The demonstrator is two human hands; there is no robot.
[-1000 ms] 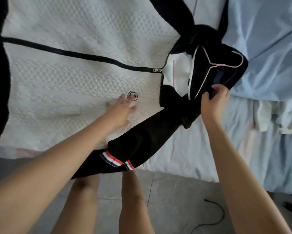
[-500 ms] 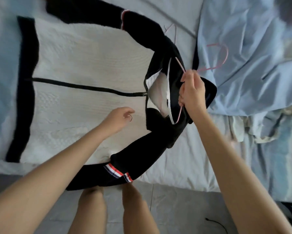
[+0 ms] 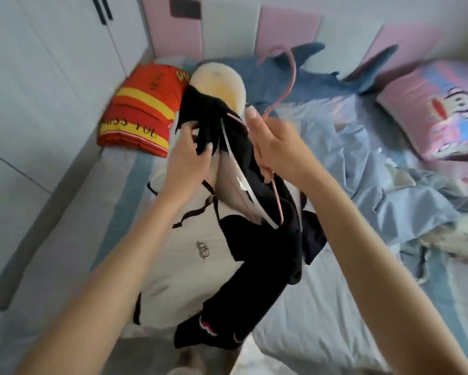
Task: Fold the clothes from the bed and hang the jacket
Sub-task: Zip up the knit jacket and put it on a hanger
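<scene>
The left hand (image 3: 188, 155) grabs the black top of the jacket (image 3: 184, 266), fingers curled into the cloth. The right hand (image 3: 274, 147), just beside it, is closed round the pink hanger (image 3: 293, 77), whose hook pokes up above the fingers. The jacket hangs down under both hands, over the bed (image 3: 322, 320). Past the hands lies a shark toy (image 3: 322, 82), with a red pillow (image 3: 143, 109) to their left.

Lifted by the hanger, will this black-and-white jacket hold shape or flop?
Probably floppy: the jacket sags in folds, its black sleeve dangling. Likely light: the right hand holds it by a thin hanger. It may slip; the left hand grips its collar.
</scene>
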